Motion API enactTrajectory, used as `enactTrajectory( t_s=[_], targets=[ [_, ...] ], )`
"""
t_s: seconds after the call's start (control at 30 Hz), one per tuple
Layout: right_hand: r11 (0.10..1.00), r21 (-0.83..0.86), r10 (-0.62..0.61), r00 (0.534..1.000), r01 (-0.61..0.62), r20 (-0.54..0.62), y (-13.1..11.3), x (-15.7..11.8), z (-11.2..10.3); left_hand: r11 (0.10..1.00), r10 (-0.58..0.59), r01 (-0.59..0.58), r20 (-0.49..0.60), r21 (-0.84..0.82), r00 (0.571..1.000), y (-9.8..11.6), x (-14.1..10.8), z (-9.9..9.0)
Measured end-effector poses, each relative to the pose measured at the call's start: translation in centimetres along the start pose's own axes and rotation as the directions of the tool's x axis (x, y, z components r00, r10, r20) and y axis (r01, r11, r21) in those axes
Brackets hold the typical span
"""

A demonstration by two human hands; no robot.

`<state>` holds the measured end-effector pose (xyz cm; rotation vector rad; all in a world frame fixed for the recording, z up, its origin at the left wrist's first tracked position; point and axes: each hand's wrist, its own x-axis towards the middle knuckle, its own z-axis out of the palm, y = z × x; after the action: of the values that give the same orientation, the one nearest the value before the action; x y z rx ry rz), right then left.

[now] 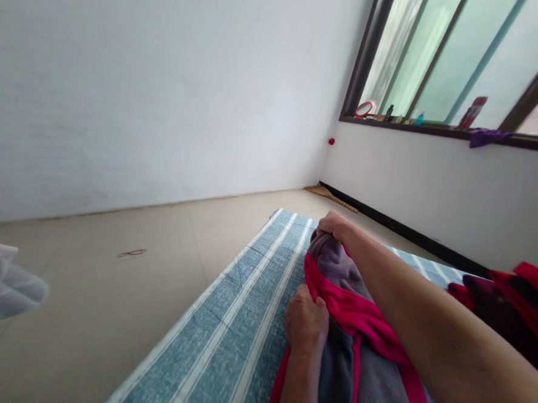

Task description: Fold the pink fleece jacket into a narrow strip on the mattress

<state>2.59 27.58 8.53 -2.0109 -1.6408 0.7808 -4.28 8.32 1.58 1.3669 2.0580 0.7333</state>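
Observation:
A grey garment with bright pink trim lies on a blue-and-white striped bed cover. My right hand grips the garment's far end and lifts it a little, its fingers curled over the grey cloth. Nearer to me, my left hand is closed on the pink edge along the garment's left side. Between the two hands the cloth is bunched and folded. My right forearm covers part of the garment, so its full shape is hidden.
Folded red and dark clothes are piled at the right. White cloth hangs at the left edge. On the tiled floor lies a thin reddish loop. A broom rests in the corner; bottles and a round mirror stand on the window sill.

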Motion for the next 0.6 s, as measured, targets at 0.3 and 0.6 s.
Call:
enactTrajectory(
  t_s=[0.3,0.6],
  targets=[
    [0.992,0.125,-0.003,1.000,0.000,0.023,0.9,1.1,0.4,0.999,-0.032,0.030,-0.034,-0.044,0.999,-0.2,0.3,-0.3],
    [0.916,0.400,-0.068,0.996,0.038,0.061,4.8,2.1,1.6,0.987,-0.159,0.160,-0.054,-0.003,0.986,-0.5,0.9,-0.9]
  ],
)
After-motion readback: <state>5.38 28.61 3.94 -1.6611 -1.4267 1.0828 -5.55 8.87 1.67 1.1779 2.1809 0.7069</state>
